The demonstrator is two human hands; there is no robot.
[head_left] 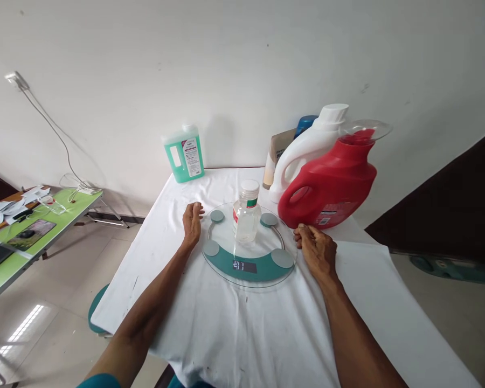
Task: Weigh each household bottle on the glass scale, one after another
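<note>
Both hands lie empty on the white-clothed surface (234,334) at mid-frame, one on each side of a round glass scale (248,248): the left hand (192,222) rests flat with fingers loosely together just beside the scale's left rim, and the right hand (316,249) sits loosely curled, knuckles up, just beside its right rim. One scale, with four grey pads and a teal band across its near edge; being glass it looks stiff, smooth, slippery and breakable, so it is best taken by the rim at both sides. Behind it to the right stand one red jug (327,188) and one white jug (307,153), both bulky and probably heavy, each with a moulded handle to grip. One green squarish bottle (185,153) stands against the wall at upper centre-left. Smallest, one clear bottle (247,213) with a white cap stands upright at the scale's centre, light-looking and rigid, easily gripped round its body.
</note>
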